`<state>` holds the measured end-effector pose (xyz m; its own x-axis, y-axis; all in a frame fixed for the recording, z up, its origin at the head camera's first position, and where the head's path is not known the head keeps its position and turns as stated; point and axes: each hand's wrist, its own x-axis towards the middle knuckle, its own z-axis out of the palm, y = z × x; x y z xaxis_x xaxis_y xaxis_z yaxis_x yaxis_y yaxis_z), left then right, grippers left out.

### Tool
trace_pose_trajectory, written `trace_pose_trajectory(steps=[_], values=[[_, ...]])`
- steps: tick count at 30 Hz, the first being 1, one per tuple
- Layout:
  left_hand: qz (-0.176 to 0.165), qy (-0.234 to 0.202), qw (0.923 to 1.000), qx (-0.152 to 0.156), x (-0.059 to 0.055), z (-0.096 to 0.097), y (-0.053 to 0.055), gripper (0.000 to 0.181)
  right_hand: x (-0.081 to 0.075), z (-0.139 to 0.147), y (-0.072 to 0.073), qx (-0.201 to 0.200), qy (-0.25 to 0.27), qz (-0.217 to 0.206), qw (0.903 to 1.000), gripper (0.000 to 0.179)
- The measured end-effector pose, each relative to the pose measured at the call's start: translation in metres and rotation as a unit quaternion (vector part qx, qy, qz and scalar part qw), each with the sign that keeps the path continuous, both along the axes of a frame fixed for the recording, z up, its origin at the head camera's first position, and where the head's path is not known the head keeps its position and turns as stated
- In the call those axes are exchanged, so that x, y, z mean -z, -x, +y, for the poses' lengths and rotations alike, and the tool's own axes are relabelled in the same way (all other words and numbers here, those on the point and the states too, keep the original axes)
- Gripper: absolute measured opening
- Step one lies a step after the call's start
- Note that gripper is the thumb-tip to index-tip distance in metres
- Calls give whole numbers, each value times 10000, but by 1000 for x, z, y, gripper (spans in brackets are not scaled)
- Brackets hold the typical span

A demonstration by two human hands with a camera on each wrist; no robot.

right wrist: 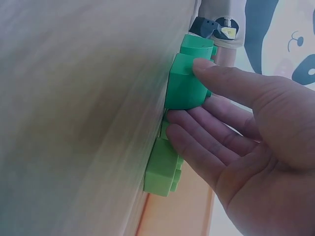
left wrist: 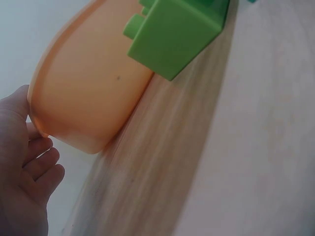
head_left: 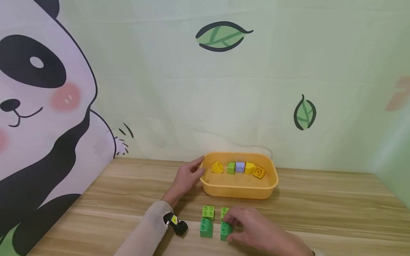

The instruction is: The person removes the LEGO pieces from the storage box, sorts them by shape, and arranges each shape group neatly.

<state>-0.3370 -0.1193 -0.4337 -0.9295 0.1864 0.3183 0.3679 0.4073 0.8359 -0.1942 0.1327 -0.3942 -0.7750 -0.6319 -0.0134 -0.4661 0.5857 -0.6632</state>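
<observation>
My left hand (head_left: 189,176) grips the left end of an orange-yellow plastic tub (head_left: 238,192), its thumb at the rim. In the left wrist view, several of its fingers curl near the tub's end wall. My right hand (head_left: 254,227) holds a dark green toy building brick (right wrist: 186,81) between thumb and fingers, close over the tabletop. Behind that brick stands a light green brick (right wrist: 161,167), partly covered by the hand in the head view. To the left are another dark green brick (head_left: 206,228) with a curved side and a square light green brick (head_left: 208,212).
Inside the tub lie a yellow brick (head_left: 217,167), a green brick (head_left: 231,168), a lilac brick (head_left: 240,167) and two more yellow ones. A black camera (head_left: 176,224) is strapped to the left wrist. A printed panda backdrop (head_left: 166,89) rises behind the wooden table (head_left: 320,202).
</observation>
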Motion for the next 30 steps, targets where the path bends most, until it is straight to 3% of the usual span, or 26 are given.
trace_pose_trajectory(steps=[17,30], values=[[-21,-38,10000,77,-1,0,0,53,-5,4,-1,82,230,30,9997,33],[-79,-60,9998,167,-2,-1,-2,53,-26,10,3,176,492,310,9982,30]])
